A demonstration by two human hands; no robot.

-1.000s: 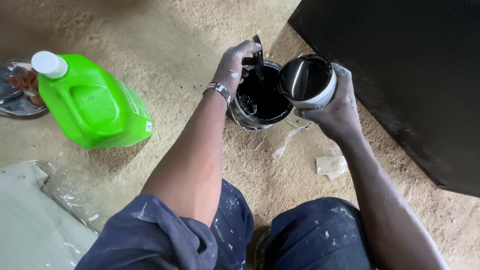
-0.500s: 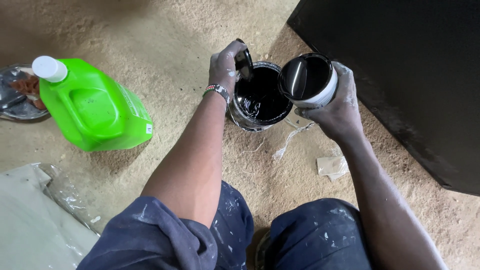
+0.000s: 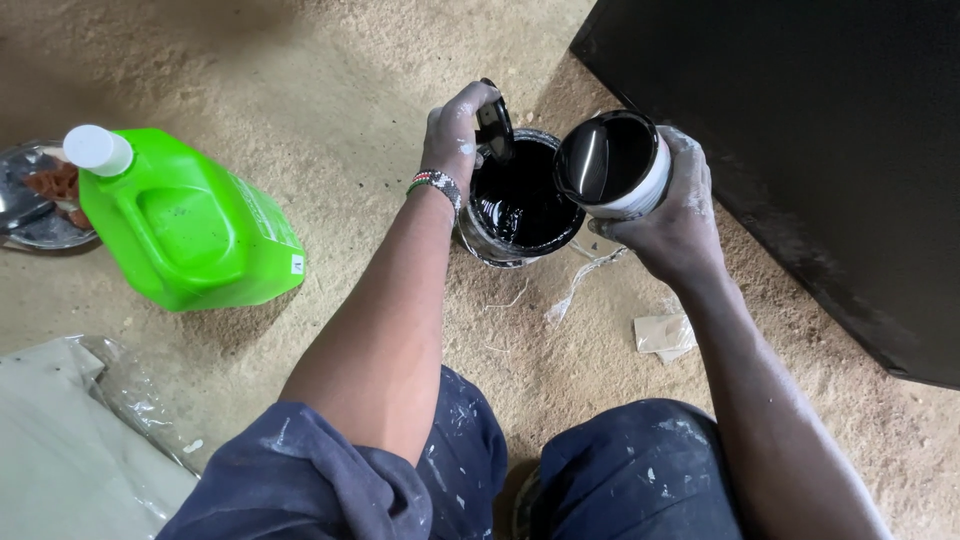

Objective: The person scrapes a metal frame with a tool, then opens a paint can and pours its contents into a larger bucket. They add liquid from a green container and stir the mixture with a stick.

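A paint tin (image 3: pixel 520 205) full of glossy black paint stands on the sandy ground ahead of my knees. My left hand (image 3: pixel 458 128) is closed on a black-coated paintbrush (image 3: pixel 493 125) held at the tin's left rim, bristle end over the paint. My right hand (image 3: pixel 672 210) grips a small white pot (image 3: pixel 612 165), black inside, tilted toward the tin just right of its rim. A beaded band circles my left wrist.
A bright green jug (image 3: pixel 185 225) with a white cap lies on its side at left. A metal dish (image 3: pixel 35 195) with odds and ends sits at the far left edge. A black painted panel (image 3: pixel 800 130) fills the right. Clear plastic sheeting (image 3: pixel 70 440) lies at lower left.
My left hand has drawn the brush from over the middle of the tin back to its left rim. The right hand and the tilted pot have stayed in place.
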